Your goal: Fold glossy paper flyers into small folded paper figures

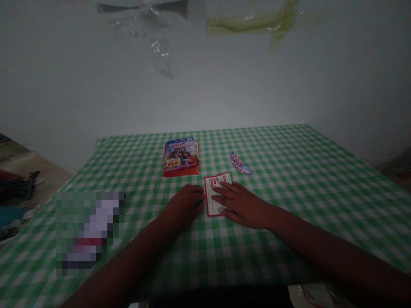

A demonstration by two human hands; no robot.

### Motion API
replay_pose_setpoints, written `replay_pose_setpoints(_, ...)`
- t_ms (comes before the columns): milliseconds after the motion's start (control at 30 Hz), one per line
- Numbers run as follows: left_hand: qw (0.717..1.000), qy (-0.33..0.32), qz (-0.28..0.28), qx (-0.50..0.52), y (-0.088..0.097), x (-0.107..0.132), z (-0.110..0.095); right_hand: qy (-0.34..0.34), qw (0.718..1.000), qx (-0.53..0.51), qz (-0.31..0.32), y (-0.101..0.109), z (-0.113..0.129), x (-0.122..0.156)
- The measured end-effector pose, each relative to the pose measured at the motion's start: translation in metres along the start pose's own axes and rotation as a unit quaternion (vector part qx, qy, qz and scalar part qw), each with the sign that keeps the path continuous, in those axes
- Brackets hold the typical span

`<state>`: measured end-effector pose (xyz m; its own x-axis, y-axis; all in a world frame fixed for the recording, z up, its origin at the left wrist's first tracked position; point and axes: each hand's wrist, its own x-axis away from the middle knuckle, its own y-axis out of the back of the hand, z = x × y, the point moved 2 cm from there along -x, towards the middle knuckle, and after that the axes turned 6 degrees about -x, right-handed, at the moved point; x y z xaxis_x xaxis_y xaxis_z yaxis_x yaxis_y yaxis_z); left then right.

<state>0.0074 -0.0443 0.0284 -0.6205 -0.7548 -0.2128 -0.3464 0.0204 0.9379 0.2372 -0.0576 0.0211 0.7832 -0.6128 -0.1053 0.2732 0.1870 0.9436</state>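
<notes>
White leaflet (213, 208) lay under my spread, ungripping right hand (242, 204); left hand (184, 202) half-curled at 9 o'clock, hold unclear. Flattening, I judged; next move needed even pressure.

Bare skin is shown from the left forearm (135, 252) down to the left hand (183, 207), and likewise from the right forearm (321, 246) to the right hand (245, 207). Both forearms are narrowed toward the wrists, and the fingers (228, 202) are slender. At the near edge, a dark, almost black garment (221, 298) is worn, its details swallowed by shadow.
</notes>
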Motion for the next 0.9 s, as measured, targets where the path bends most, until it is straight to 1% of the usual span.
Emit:
replay_pose_setpoints(267, 1.0, -0.003, -0.008, -0.006, -0.0023, 0.0005, -0.0006, -0.004, 1.0, -0.01, -0.005, 0.0016, 0.0005, 0.0004)
replay_pose_setpoints(433, 1.0, -0.014, -0.009, -0.005, -0.0005, -0.0009, -0.0024, -0.004, 1.0, -0.01, 0.001, 0.0018, -0.0002, 0.001)
replay_pose_setpoints(667, 1.0, -0.006, -0.005, -0.008, -0.001, -0.0024, -0.0032, 0.0, 1.0, -0.016, -0.007, 0.0006, -0.0006, 0.0012)
replay_pose_setpoints(900, 1.0, -0.008, -0.004, -0.008, -0.001, -0.0024, -0.0028, -0.008, 1.0, -0.011, 0.0, 0.0012, 0.0004, 0.0005)
